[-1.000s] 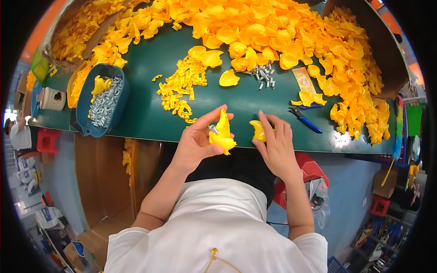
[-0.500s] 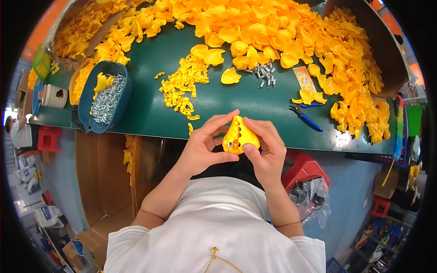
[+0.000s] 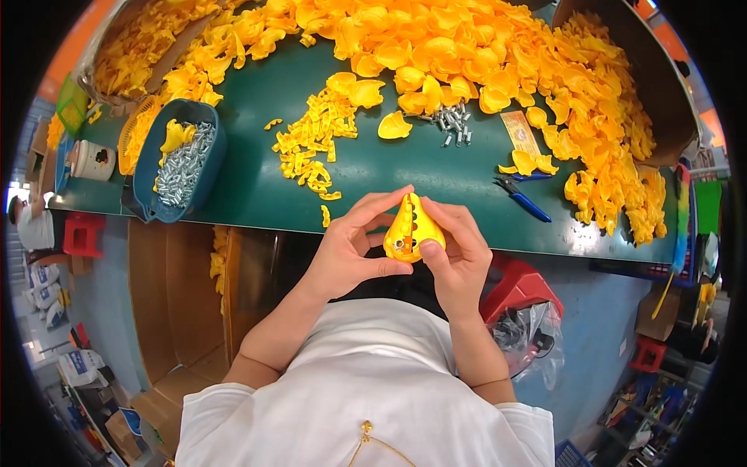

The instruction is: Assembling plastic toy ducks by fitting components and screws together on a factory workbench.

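Just off the near edge of the table, both my hands hold a yellow pear-shaped plastic shell (image 3: 399,231) with its narrow end pointing away from me. A dark gap with a scalloped edge runs down its middle. At its wide near end, on the left, sits a small round silvery metal piece (image 3: 399,244). My left hand (image 3: 348,247) pinches the shell's left side between fingers and thumb. My right hand (image 3: 457,253) wraps its right side, the thumb pressing on the near right face.
Yellow shell pieces (image 3: 436,47) heap along the table's far side. Small yellow parts (image 3: 315,140) and metal cylinders (image 3: 454,123) lie nearer. A blue bin (image 3: 219,156) of metal cylinders stands left. Blue-handled cutters (image 3: 529,204) lie right, near a cardboard box (image 3: 661,86).
The shell has turned slightly in my hands and shifted a little up and right. Its middle gap looks narrower near the wide end. Both hands keep their hold.
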Demonstrator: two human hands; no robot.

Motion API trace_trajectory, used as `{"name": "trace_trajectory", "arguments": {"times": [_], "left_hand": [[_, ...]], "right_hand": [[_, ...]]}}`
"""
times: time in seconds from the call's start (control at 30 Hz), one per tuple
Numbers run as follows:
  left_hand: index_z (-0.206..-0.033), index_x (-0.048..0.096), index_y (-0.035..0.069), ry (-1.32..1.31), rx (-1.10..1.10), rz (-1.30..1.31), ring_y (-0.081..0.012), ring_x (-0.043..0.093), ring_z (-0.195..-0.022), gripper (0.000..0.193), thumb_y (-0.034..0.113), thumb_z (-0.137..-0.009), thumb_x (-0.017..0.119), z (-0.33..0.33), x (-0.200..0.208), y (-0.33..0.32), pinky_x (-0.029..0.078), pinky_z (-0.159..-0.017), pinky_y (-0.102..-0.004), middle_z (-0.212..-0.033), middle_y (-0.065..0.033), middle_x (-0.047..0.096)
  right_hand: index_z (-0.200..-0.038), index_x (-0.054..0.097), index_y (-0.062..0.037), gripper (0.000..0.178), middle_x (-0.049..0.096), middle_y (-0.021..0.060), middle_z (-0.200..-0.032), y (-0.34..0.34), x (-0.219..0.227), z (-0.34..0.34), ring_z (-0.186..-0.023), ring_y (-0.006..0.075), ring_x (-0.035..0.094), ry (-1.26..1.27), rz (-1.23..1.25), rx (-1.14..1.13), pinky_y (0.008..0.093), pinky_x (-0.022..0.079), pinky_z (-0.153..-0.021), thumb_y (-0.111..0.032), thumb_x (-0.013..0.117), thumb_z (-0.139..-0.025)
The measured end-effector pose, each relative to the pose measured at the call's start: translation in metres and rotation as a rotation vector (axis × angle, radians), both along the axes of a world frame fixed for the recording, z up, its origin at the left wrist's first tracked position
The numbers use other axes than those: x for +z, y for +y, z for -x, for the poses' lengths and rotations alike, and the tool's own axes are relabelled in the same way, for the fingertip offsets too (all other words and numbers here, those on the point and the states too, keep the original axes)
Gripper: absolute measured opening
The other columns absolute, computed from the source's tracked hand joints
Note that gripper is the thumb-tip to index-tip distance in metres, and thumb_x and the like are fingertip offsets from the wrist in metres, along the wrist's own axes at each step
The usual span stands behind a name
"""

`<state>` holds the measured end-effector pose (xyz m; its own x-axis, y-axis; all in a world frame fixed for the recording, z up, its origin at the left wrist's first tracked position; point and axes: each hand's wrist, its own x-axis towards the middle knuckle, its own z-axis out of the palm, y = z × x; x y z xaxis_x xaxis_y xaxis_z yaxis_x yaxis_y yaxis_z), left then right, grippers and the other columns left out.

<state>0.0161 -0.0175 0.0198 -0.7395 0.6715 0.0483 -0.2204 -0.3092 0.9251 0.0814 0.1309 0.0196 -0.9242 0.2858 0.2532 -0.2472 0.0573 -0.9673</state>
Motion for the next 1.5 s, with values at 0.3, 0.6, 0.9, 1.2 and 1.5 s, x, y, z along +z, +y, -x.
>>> {"name": "trace_trajectory", "arguments": {"times": [0.3,0.6,0.9,1.2,1.5], "left_hand": [[-0.135,0.042,0.006,0.009,0.003,0.015,-0.0164,0.05,-0.107,0.079,-0.007,-0.064,0.076,0.0,0.0,-0.001,0.048,-0.091,-0.0308,-0.123,-0.0049,0.042],[-0.134,0.042,0.006,-0.135,-0.03,-0.061,-0.0192,0.047,-0.116,0.071,-0.007,-0.071,0.071,0.004,-0.003,-0.005,0.046,-0.097,-0.0339,-0.13,-0.0067,0.04],[-0.137,0.035,0.006,-0.269,0.115,-0.136,-0.018,0.05,-0.111,0.066,0.002,-0.08,0.067,-0.004,-0.007,0.001,0.048,-0.092,-0.0324,-0.122,-0.0083,0.044],[-0.114,0.057,0.004,-0.188,0.032,-0.145,-0.0198,0.051,-0.112,0.036,0.024,-0.084,0.065,-0.001,-0.015,-0.006,0.045,-0.092,-0.0331,-0.12,-0.0062,0.048],[-0.118,0.053,0.002,-0.224,0.193,-0.295,-0.0199,0.05,-0.115,0.04,0.018,-0.084,0.066,-0.011,-0.005,0.011,0.045,-0.094,-0.0335,-0.129,-0.0097,0.045]], "right_hand": [[-0.115,0.058,0.0056,0.036,0.053,0.0137,-0.111,0.001,-0.003,-0.001,-0.101,0.0187,0.055,-0.001,-0.005,0.03,0.0272,0.045,-0.087,-0.008,0.063,-0.082],[-0.116,0.058,0.0039,0.036,0.052,0.0117,-0.107,-0.011,-0.005,-0.001,-0.098,0.0175,0.054,-0.024,0.033,-0.019,0.0256,0.045,-0.084,-0.009,0.063,-0.083],[-0.137,0.038,-0.0033,0.064,0.046,0.0096,-0.117,-0.013,0.01,0.004,-0.1,0.0192,0.052,-0.03,-0.352,0.016,0.0269,0.046,-0.083,-0.01,0.067,-0.08],[-0.115,0.057,0.0006,0.058,0.056,0.0116,-0.108,-0.001,-0.008,-0.009,-0.098,0.0196,0.059,0.041,-0.332,-0.016,0.0281,0.053,-0.081,-0.005,0.081,-0.063],[-0.114,0.06,-0.002,0.058,0.059,0.0114,-0.104,0.003,0.004,0.0,-0.095,0.021,0.06,0.106,-0.446,-0.06,0.028,0.051,-0.076,-0.006,0.082,-0.061]]}}
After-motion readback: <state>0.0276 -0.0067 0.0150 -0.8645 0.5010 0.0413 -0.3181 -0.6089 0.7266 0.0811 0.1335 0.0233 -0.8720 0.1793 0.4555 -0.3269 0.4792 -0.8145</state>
